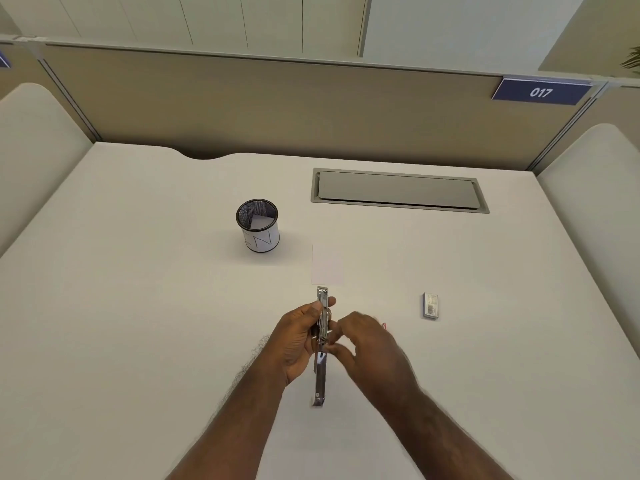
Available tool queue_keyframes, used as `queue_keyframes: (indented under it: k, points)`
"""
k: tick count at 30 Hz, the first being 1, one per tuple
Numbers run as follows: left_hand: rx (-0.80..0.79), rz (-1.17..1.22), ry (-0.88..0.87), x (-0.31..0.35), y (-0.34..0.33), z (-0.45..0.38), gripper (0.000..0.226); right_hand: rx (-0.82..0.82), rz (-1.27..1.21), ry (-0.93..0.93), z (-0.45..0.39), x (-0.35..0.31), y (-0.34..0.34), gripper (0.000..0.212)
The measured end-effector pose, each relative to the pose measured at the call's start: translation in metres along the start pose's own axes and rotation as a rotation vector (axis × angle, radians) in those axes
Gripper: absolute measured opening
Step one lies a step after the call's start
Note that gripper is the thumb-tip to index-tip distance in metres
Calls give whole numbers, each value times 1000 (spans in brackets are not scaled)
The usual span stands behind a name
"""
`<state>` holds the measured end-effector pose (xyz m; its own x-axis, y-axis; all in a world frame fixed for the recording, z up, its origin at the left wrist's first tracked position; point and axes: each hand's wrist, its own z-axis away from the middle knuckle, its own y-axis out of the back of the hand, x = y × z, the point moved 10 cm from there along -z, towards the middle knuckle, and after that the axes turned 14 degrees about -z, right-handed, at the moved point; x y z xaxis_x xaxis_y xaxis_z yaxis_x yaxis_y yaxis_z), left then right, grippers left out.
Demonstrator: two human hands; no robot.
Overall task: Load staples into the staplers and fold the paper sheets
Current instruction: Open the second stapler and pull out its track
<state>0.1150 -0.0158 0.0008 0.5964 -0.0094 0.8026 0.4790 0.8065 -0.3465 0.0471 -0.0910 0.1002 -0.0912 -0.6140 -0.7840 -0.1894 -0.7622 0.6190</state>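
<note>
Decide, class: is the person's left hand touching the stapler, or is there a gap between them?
Touching. The head view shows the left hand wrapped around the opened metal stapler, thumb and fingers pressed on its sides, holding it above the desk.

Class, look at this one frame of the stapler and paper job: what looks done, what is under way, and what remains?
Done: nothing can be confirmed.

In hand: the left hand grips the opened stapler above the desk while the right hand works at its middle; whether staples are in is not visible.

Left: the staple box lies apart on the right, and the paper sheet beyond the stapler lies flat, unfolded.
</note>
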Motion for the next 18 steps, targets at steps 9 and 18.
queue_keyframes:
  k: [9, 18]
  points:
    - [-76, 10, -14, -4, 0, 8, 34, 101, -194, -43, -2, 5, 10, 12]
    - [-80, -35, -42, 6, -4, 10, 34, 63, 108, -20, -16, -3, 5, 27]
